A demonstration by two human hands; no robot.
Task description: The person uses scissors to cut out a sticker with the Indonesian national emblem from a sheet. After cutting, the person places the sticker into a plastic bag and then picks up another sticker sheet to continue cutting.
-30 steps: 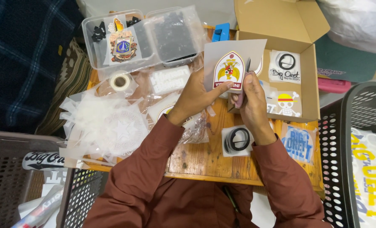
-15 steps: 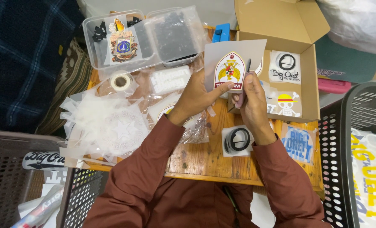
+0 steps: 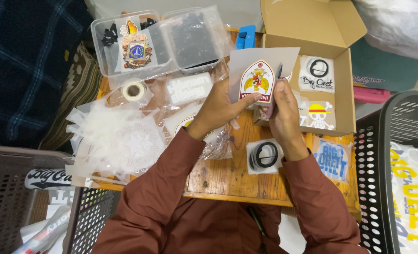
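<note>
Head view, looking down on a small wooden table (image 3: 237,174). Two hands up over the table's far half, both on one grey backing sheet (image 3: 246,63) that carries one shield-shaped emblem sticker (image 3: 257,81), red and cream.

Left hand (image 3: 218,110): fingers closed on the sheet's lower edge, thumb lying along the bottom of the shield. Right hand (image 3: 280,110): clenched round a thin dark tool (image 3: 279,71) whose tip stands against the sheet just right of the shield; what kind of tool cannot be told.

Count nearby:
- one open cardboard box (image 3: 343,99) behind the sheet, two sticker sheets showing inside, a ring design (image 3: 316,71) and a skull with straw hat (image 3: 318,115); the held sheet and right hand cover the box's left part
- one ring sticker (image 3: 264,156) lying flat by the right wrist
- one blue-lettered sticker (image 3: 332,159) at the table's right edge
- two clear plastic trays (image 3: 105,51) at the far left, stickers in one
- one tape roll (image 3: 134,90)
- a heap of clear film offcuts (image 3: 119,141) left of the left forearm
- dark mesh baskets (image 3: 382,188) on both sides, each cut off by the frame
</note>
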